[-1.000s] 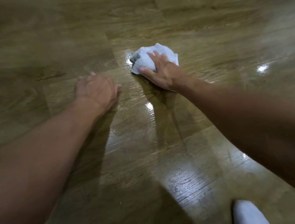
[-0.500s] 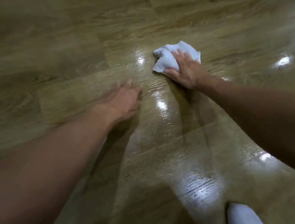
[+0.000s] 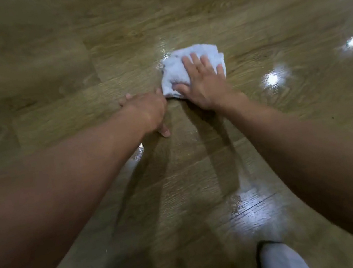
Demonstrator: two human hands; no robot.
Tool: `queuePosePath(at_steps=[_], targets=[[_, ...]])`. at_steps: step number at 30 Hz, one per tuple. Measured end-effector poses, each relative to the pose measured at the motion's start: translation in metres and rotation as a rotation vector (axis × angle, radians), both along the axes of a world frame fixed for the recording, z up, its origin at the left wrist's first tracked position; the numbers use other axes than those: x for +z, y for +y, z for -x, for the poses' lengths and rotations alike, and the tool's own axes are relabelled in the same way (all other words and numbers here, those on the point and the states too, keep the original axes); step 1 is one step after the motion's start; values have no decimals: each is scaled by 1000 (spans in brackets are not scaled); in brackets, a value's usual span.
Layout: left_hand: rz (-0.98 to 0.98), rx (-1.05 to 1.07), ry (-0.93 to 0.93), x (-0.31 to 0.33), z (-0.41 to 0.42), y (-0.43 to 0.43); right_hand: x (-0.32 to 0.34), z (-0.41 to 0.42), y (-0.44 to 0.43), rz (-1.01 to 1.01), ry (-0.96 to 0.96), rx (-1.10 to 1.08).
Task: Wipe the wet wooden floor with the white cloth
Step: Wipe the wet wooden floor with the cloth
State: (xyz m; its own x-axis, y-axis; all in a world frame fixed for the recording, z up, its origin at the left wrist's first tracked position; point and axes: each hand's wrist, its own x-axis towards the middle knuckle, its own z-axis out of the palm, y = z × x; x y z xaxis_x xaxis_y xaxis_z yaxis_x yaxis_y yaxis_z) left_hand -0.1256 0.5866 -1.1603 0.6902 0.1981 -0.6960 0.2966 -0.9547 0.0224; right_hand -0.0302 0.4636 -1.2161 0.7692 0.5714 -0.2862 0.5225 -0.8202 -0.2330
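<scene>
Compared with half a second back, your left hand (image 3: 146, 113) has slid in toward the crumpled white terry cloth (image 3: 174, 73) and now sits just beside its near-left corner. Your right hand (image 3: 204, 84) has gone flatter on top of it.

Biggest thing first: the brown wood-grain plank floor (image 3: 42, 62) fills the whole view. It looks shiny and wet on the near side of the cloth and off to the cloth's right, and duller out to its left.

Both your bare forearms reach in from the near side and converge on the cloth.

The cloth itself lies bunched on the floor, pinned under your right hand. That hand has its fingers straight and spread across the top, with the thumb at the cloth's near edge, so it's pressing rather than grabbing.

Your left hand is planted on the floor, holding nothing, thumb pointing back toward you. I can't tell if its fingertips actually touch the cloth.

Well to the near side of the cloth there's a white rounded fabric shape (image 3: 281, 261), cut off by the frame edge.

A couple of bright light glints (image 3: 272, 78) sit on the wet boards to the cloth's right.
</scene>
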Motion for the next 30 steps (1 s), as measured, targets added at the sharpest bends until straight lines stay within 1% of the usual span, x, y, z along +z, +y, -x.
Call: queuePosePath(at_steps=[2,4,7,8,10,13,15,17,19,21,24,26,27,28,30], targets=[[-9,2,18,1,2,0,6,-32,14,12,66,-19],[-6,16,19,4,3,1,8,-27,13,16,26,-19],[5,53,9,6,5,0,4,42,-21,-25,-133,-65],[8,61,5,4,5,-1,2,66,-36,-37,-153,-79],[15,70,3,2,4,-1,0,90,-54,-31,-121,-101],[16,74,27,5,1,-3,-3,67,-36,-23,-45,-175],[10,81,47,7,-1,-5,-5,29,-10,-22,-64,-205],[3,90,68,9,-4,-5,-4,-9,11,-28,-76,-188],[9,114,84,12,-4,-6,-2,-30,18,-34,-80,-154],[27,134,83,13,-4,-8,-2,-25,6,-45,-95,-120],[35,146,110,14,-4,-6,-3,26,-36,-51,-131,-108],[-37,94,133,14,-5,-11,-7,67,-63,-15,-174,-124],[-84,24,114,13,-7,-18,-9,79,-70,4,-196,-135],[-115,-60,69,12,-10,-26,-10,80,-71,14,-208,-147],[-121,-217,-21,9,-24,-41,-10,56,-62,3,-196,-179]])
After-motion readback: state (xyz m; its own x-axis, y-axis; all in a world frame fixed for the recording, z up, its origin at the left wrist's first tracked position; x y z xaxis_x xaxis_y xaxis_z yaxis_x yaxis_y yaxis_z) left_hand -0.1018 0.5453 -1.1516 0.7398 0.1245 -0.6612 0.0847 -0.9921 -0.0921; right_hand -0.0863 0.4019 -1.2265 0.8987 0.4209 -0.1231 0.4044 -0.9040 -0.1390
